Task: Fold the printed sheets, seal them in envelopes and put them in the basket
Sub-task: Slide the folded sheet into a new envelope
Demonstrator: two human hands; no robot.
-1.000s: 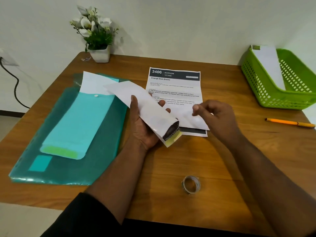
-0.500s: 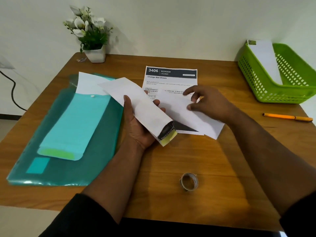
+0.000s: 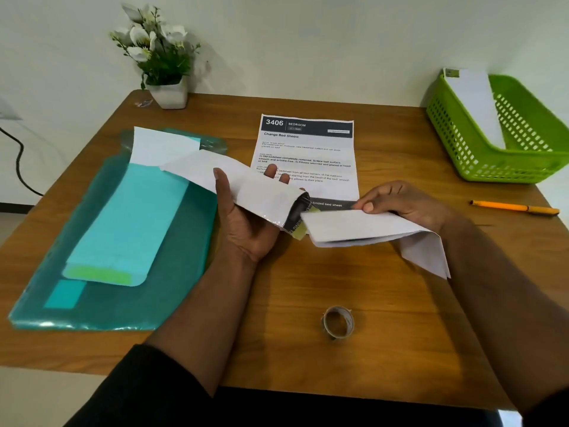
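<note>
The right hand [image 3: 409, 201] has lifted the folded sheet [image 3: 369, 226] off the desk [image 3: 369, 288], fingers pinching it; its edge is nearing the envelope [image 3: 246, 192] gripped in the left hand [image 3: 246, 229], ready for insertion.

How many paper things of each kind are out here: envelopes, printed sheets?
White envelopes: 3: in left hand, in green basket, in teal folder
Teal envelope: 1
Printed sheets: 2: flat, folded in right hand
Total: 6
</note>
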